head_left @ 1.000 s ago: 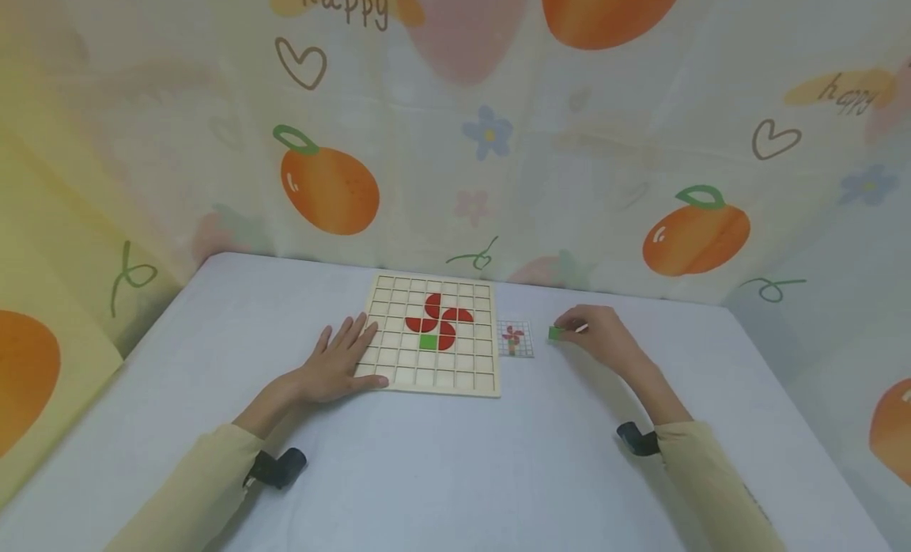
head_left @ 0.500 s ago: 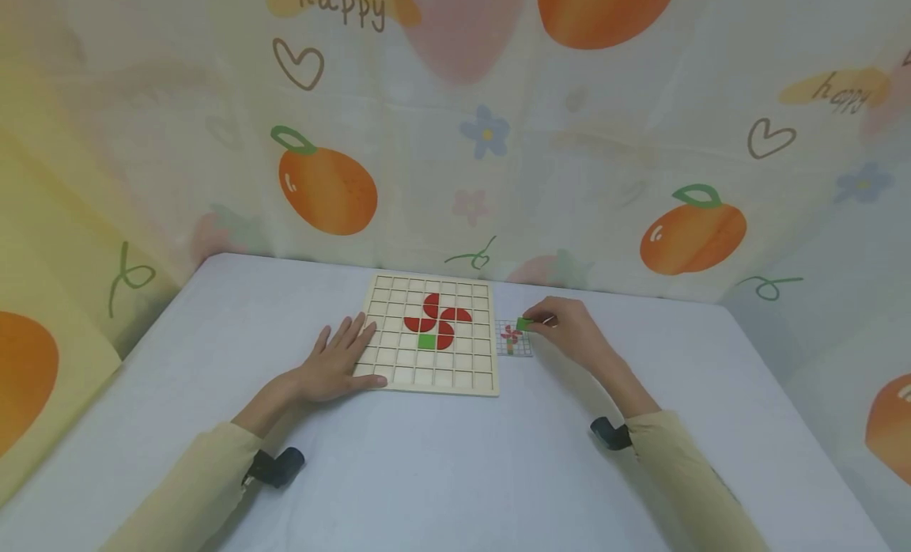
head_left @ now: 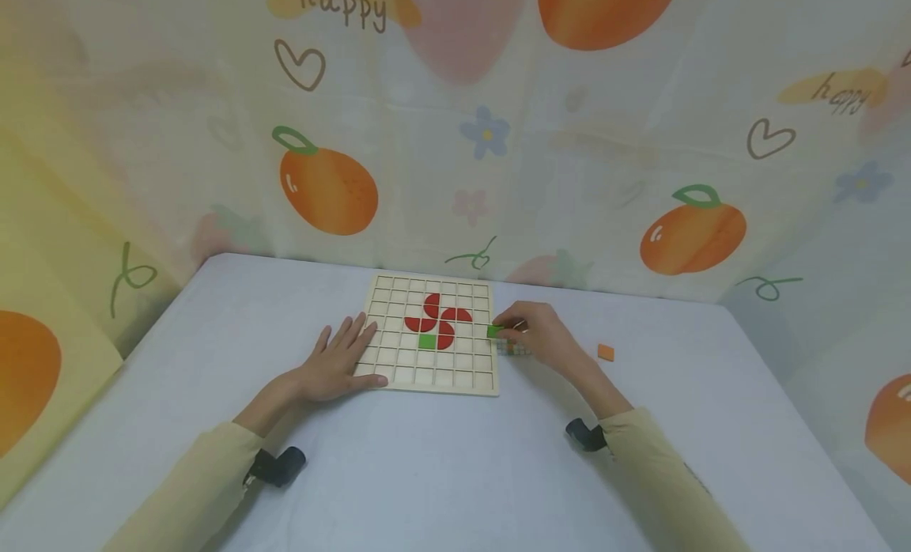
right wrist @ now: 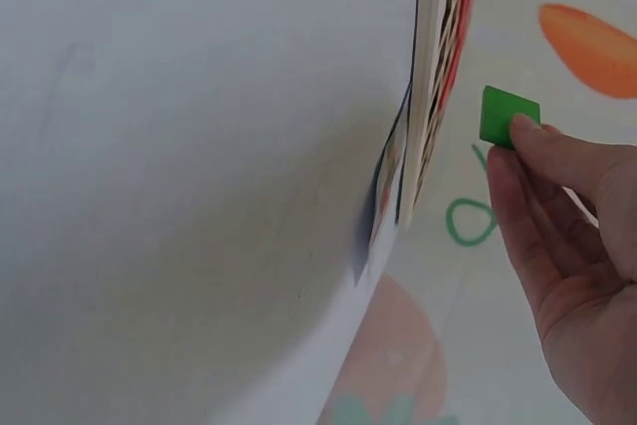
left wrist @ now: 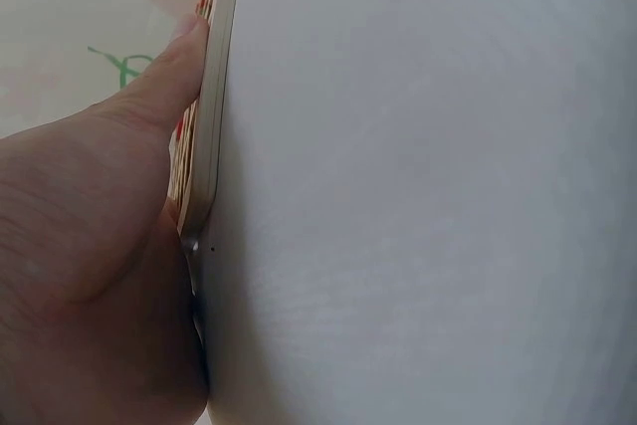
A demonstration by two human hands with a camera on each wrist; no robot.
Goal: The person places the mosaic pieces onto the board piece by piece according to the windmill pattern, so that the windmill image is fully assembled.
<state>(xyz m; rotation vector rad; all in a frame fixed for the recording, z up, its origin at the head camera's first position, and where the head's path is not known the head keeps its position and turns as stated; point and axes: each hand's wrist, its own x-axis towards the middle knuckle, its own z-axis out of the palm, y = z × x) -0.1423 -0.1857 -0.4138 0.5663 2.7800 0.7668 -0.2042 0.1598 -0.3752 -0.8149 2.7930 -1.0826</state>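
Note:
A square wooden grid board [head_left: 398, 376] lies on the white table. Several red rounded pieces [head_left: 446, 336] form a pinwheel in its cells, with one green square tile [head_left: 427, 342] just below. My left hand [head_left: 334, 366] rests with spread, straight fingers on the board's left edge; the left wrist view shows its thumb along the near rim. Between thumb and fingertips my right hand [head_left: 544, 334] pinches another green square tile [right wrist: 506, 116], held above the board's right edge. Beneath that hand a small pattern card [head_left: 514, 348] is partly hidden.
An orange square tile [head_left: 606, 353] lies on the table to the right of my right hand. A fruit-printed cloth [head_left: 569, 180] hangs behind the table's far edge. Each forearm carries a black wrist camera [head_left: 283, 467].
My right hand has carried the green tile leftward, over the card to the board's right edge. The orange tile, hidden before, now shows. My left hand stays in place.

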